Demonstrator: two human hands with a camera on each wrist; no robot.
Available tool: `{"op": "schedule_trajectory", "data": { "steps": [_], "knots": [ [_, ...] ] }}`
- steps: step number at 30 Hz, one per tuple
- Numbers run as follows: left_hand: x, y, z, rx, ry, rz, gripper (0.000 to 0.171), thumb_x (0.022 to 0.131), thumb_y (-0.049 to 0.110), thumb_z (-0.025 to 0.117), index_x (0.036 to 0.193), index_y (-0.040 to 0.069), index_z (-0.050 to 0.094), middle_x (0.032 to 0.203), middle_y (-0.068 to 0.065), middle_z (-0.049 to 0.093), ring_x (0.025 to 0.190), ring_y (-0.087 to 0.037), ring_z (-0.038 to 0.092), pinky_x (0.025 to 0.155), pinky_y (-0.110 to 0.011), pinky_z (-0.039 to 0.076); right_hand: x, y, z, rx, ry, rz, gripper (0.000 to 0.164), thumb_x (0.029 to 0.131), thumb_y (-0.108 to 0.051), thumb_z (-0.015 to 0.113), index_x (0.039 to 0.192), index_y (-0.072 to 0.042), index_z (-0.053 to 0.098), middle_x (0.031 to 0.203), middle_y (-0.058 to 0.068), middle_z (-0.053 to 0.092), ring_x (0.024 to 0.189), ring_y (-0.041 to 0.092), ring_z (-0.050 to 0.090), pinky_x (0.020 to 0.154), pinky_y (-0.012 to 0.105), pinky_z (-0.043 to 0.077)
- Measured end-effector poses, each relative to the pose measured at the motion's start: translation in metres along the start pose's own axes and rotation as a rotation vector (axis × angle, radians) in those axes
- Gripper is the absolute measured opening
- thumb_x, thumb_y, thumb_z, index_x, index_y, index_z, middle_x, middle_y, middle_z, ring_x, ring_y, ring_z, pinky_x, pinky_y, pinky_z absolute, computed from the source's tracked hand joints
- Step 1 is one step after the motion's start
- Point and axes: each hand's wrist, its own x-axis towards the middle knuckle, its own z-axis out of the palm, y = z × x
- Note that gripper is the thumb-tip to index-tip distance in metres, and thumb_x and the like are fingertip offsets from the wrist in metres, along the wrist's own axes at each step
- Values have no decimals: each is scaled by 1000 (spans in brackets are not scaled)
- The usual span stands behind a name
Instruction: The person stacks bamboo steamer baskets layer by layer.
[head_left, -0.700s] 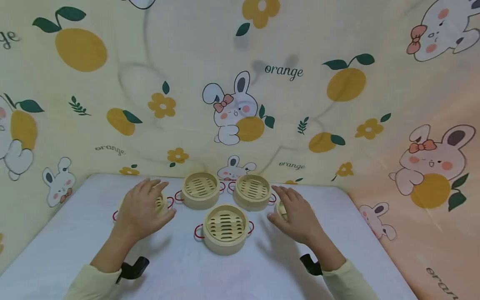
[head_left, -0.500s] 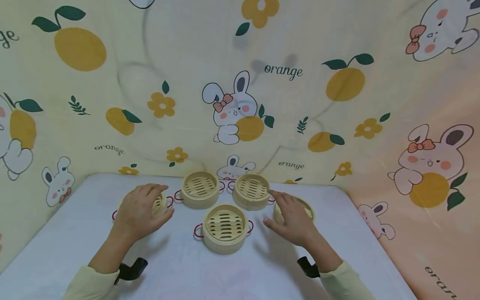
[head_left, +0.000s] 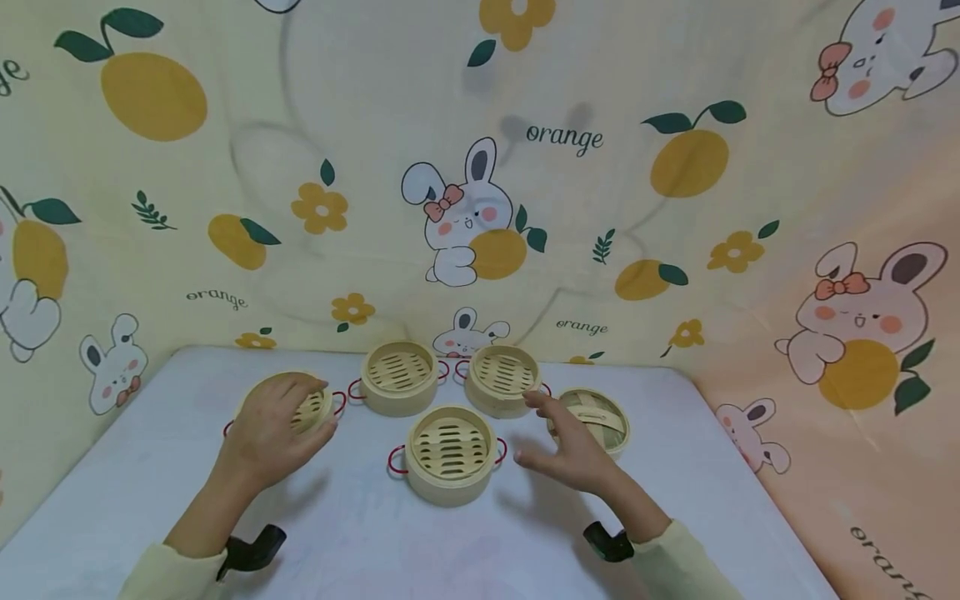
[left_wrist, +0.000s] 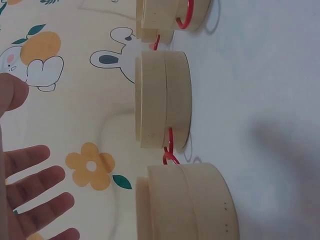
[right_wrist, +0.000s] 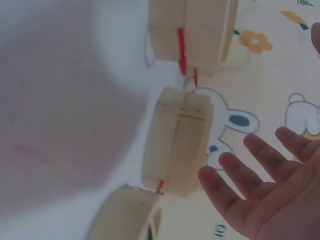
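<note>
Bamboo steamers [head_left: 450, 460] stand on a white tabletop [head_left: 420, 550] before rabbit-print cloth [head_left: 360, 117]

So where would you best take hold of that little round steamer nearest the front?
Probably from both sides at once: left hand on the left red handle, coming from the left; right hand on the right red handle, from the right. The front steamer sits upright, and these loops stick out uncovered on opposite sides.

Between your left grip [head_left: 273, 435] and right grip [head_left: 573, 456], you have a smooth, matt wooden steamer [head_left: 452, 492] with slick, plastic-looking handles [head_left: 389, 460]; below them, a smooth worktop [head_left: 375, 550]; beyond, matt, faintly creased printed cloth [head_left: 577, 192].
</note>
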Motion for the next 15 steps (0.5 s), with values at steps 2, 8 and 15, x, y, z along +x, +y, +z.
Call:
{"op": "schedule_trajectory", "data": {
  "steps": [2,8,15],
  "knots": [
    [-1,-1,0,-10,1,-1,40,74,30,75,106,10,65,109,-10,66,110,-32,57,97,-53,43,2,4,4,49,-29,18,80,79,-29,76,146,-10,36,143,15,46,128,37,47,96,53,45],
    [-6,-5,0,21,-47,-54,42,75,33,75,107,8,64,112,-13,65,112,-33,56,95,-53,44,7,7,15,143,-85,64,77,78,-27,77,144,-16,38,139,15,50,125,39,50,91,51,47],
    [-13,-10,2,60,-120,-87,49,76,36,74,114,6,65,115,-15,66,112,-34,58,90,-55,48,12,4,26,189,-146,115,75,81,-27,75,144,-18,37,138,16,50,125,38,50,94,54,47]
  ]
}}
